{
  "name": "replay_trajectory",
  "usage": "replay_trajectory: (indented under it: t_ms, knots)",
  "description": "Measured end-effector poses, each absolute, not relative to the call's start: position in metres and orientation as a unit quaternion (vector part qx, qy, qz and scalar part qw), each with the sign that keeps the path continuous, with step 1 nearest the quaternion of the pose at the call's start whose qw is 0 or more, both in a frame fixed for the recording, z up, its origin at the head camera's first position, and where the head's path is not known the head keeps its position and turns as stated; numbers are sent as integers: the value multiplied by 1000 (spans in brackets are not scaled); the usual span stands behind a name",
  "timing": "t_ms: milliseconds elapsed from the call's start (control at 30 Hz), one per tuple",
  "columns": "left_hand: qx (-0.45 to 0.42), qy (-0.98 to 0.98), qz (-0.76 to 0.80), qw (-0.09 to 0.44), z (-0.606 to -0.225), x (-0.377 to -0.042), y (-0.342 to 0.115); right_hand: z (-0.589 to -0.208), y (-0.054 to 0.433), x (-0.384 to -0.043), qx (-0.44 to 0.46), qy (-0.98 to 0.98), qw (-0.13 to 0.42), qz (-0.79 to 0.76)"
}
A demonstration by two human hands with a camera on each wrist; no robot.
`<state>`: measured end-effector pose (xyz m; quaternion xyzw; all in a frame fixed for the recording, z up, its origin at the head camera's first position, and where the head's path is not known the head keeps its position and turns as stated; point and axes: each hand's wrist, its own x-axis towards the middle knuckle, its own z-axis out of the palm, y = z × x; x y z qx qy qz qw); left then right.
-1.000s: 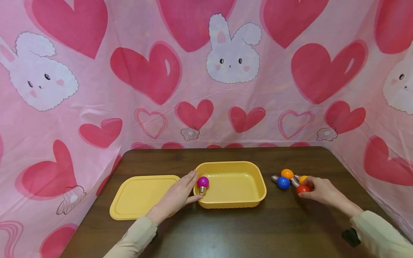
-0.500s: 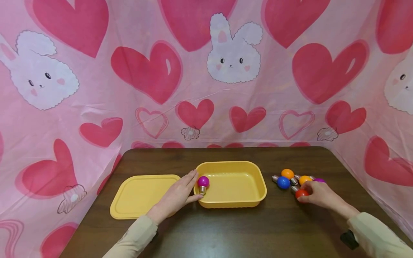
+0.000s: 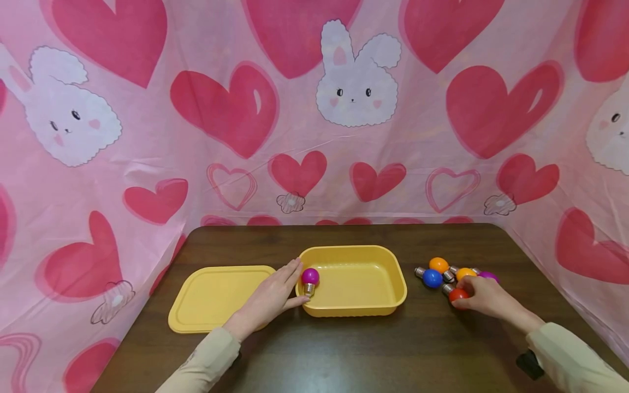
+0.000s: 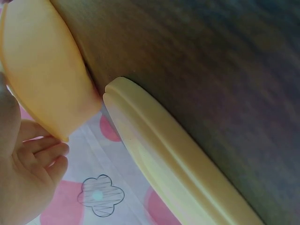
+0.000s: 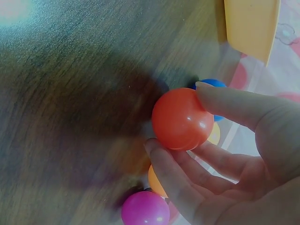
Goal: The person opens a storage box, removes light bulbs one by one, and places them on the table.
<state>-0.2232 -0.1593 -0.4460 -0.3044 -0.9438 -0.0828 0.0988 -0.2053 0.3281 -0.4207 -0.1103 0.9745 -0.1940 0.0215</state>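
My right hand [image 3: 488, 297] pinches a red light bulb [image 3: 459, 298] between thumb and fingers, its metal screw base pointing away to the left. The round red glass [image 5: 180, 119] shows plainly in the right wrist view. Along the left side of a yellow plastic box [image 3: 354, 312] lies my left hand [image 3: 267, 300], fingers straight against the wall and thumb by the front corner. Inside that box, at its left end, rests a magenta light bulb [image 3: 310, 277]. Beyond the right hand lie a blue bulb [image 3: 432, 279], two orange bulbs [image 3: 439, 265] and a purple bulb [image 3: 488, 276], partly covered.
A flat yellow lid [image 3: 216, 297] lies left of the box, partly behind the left forearm. Everything stands on a dark wooden table [image 3: 354, 355]. A pink cloth [image 3: 290, 131] with hearts and rabbits hangs behind and at both sides.
My right hand has shifted slightly left and toward me with the red bulb, uncovering the purple bulb and more of an orange one. The left hand keeps its place at the box.
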Motion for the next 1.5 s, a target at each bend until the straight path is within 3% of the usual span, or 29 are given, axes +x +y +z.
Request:
replay_trajectory:
  t_ms: [1033,1367,1500]
  knots:
    - [-302,-944,-93,95,-446,-223,-159,-408,339,-208,-100,981,21,-165]
    - [-300,-945,-90,93,-446,-223,-159,-394,339,-212,-91,979,47,-177]
    - [-300,-945,-87,92,-446,-223,-159,-385,332,-214,-101,980,28,-167]
